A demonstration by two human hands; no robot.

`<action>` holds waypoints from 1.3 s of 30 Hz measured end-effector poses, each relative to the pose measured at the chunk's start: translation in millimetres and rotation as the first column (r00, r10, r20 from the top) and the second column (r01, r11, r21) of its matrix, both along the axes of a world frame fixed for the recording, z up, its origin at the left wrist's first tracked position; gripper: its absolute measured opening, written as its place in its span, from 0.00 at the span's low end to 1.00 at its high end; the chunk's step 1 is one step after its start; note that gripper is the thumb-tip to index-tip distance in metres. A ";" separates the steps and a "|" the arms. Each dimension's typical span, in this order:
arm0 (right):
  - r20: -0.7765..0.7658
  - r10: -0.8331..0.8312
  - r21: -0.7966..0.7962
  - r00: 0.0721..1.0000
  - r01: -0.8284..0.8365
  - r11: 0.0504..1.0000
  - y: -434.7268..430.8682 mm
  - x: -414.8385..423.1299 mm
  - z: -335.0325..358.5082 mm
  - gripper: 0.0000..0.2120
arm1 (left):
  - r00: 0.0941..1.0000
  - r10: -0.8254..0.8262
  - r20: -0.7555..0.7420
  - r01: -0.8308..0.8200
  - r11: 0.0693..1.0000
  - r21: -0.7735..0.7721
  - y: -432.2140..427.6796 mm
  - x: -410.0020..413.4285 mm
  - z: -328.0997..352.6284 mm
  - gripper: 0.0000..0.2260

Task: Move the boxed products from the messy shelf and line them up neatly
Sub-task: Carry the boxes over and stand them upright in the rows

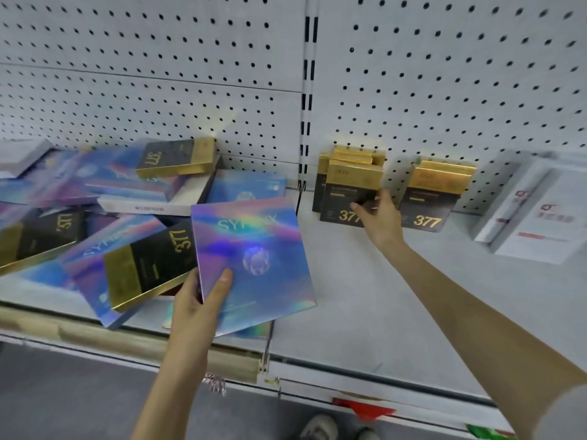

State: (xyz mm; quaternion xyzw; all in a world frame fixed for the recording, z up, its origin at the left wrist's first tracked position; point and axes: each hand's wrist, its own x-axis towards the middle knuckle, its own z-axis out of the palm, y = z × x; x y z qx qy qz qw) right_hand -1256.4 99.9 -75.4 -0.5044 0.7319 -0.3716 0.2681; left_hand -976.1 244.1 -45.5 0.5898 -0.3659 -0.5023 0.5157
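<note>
**Two hands sorting boxes on a shop shelf**

The left hand [197, 300] pinches a holographic box [254, 262] by its lower corner, thumb on the front, tilted above the messy pile [95, 211]. The right hand [379, 217] grips the edge of the front black-and-gold box [346, 198], upright on the right shelf [365, 296]. A careless nudge could topple that row towards the neighbouring row [432, 201]. A white box [533, 211] leans further right, limiting room.

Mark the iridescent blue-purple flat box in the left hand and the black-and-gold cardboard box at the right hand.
Iridescent blue-purple flat box [254, 249]: head view, middle of its front face.
Black-and-gold cardboard box [336, 198]: head view, dark front panel above the 377.
</note>
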 end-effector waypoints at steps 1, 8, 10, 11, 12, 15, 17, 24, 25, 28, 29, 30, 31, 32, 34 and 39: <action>0.014 -0.001 0.009 1.000 0.001 1.000 -0.8 0.6 -1.1 0.20 | 1.000 0.005 -0.001 -0.005 1.000 0.000 0.4 1.8 -0.9 0.26; 0.074 -0.034 0.078 0.997 0.029 0.997 -0.6 0.2 -6.4 0.22 | 1.000 -0.006 -0.031 0.007 1.000 0.021 -0.9 5.6 -0.8 0.26; 0.117 -0.077 0.109 0.990 0.064 0.992 3.0 1.6 -4.4 0.21 | 0.999 -0.018 -0.040 0.019 1.000 0.018 -1.3 4.2 0.4 0.26; 0.157 -0.116 0.116 0.981 0.099 0.988 6.5 2.7 -2.5 0.21 | 0.999 -0.026 -0.045 0.027 1.000 0.015 -1.9 2.9 0.1 0.25; 0.209 -0.158 0.121 0.965 0.135 0.983 13.0 4.8 2.4 0.21 | 0.998 -0.033 -0.051 0.034 0.999 0.015 -2.7 0.7 -0.6 0.23; 0.449 -0.161 0.195 0.879 0.079 0.978 48.1 10.2 24.5 0.17 | 0.997 -0.052 -0.063 0.053 0.999 0.009 -5.5 -12.5 -0.4 0.20; 0.636 -0.023 0.254 0.771 -0.180 0.950 81.1 9.0 38.5 0.18 | 0.994 -0.086 -0.062 0.086 0.996 -0.010 -6.4 -28.0 0.3 0.24; 0.589 0.117 0.189 0.800 -0.277 0.942 171.1 -52.4 52.3 0.14 | 0.925 -0.373 -0.074 0.374 0.927 0.002 -5.4 -113.3 2.1 0.06; 0.565 0.096 0.169 0.819 -0.228 0.959 181.1 -66.7 55.6 0.13 | 0.894 -0.440 -0.079 0.443 0.896 0.018 -5.2 -127.3 3.1 0.07; 0.516 0.045 0.100 0.855 -0.112 0.989 213.6 -113.0 62.9 0.14 | 0.779 -0.626 0.015 0.624 0.779 0.064 -3.6 -170.8 10.2 0.10; 0.504 0.024 0.082 0.863 -0.075 0.994 225.2 -128.9 63.7 0.15 | 0.747 -0.664 0.033 0.661 0.748 0.064 -2.8 -186.4 12.2 0.10; 0.501 -0.001 0.067 0.866 -0.038 0.997 237.1 -144.6 64.4 0.16 | 0.718 -0.692 0.067 0.689 0.722 0.065 -2.2 -202.2 13.1 0.10; 0.504 -0.028 0.055 0.863 0.001 0.998 248.7 -160.5 63.6 0.16 | 0.693 -0.714 0.101 0.712 0.699 0.060 -0.9 -219.1 14.2 0.10; 0.506 -0.057 0.047 0.861 0.038 0.998 260.5 -176.0 62.7 0.15 | 0.666 -0.733 0.137 0.734 0.677 0.055 1.6 -235.6 15.1 0.10; 0.508 -0.104 0.033 0.855 0.102 0.994 282.9 -206.6 59.2 0.16 | 0.626 -0.763 0.161 0.766 0.640 0.052 9.1 -270.4 17.7 0.07; 0.532 -0.193 0.012 0.824 0.220 0.975 330.1 -283.9 50.8 0.19 | 0.588 -0.795 0.147 0.798 0.600 0.053 37.5 -360.9 21.6 0.03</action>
